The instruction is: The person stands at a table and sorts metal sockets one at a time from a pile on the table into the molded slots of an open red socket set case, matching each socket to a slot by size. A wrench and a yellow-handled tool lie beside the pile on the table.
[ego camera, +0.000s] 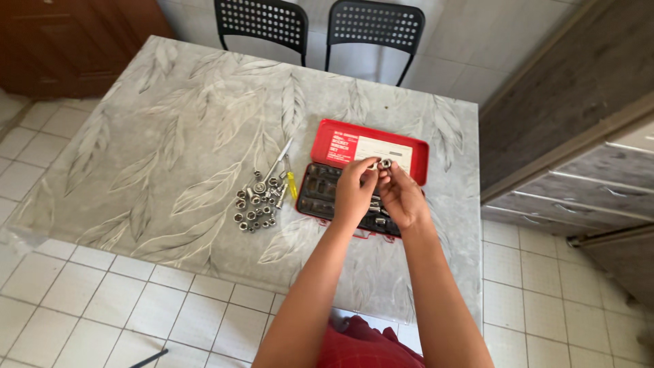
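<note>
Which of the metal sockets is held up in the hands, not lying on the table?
The single socket pinched between the fingertips of both hands, above the open red case. All the others lie in a loose pile on the table, left of the case.

Two black chairs point(319, 26) stood behind one surface point(170, 123). One red socket case point(361, 177) lay open. About twenty loose sockets point(257, 202) lay beside it.

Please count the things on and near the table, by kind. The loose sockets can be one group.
Red tool case: 1
Socket held in both hands, left hand, right hand: socket: 1
Pile of loose sockets: 1
Yellow-handled screwdriver: 1
Black chairs: 2
Total: 6
</note>
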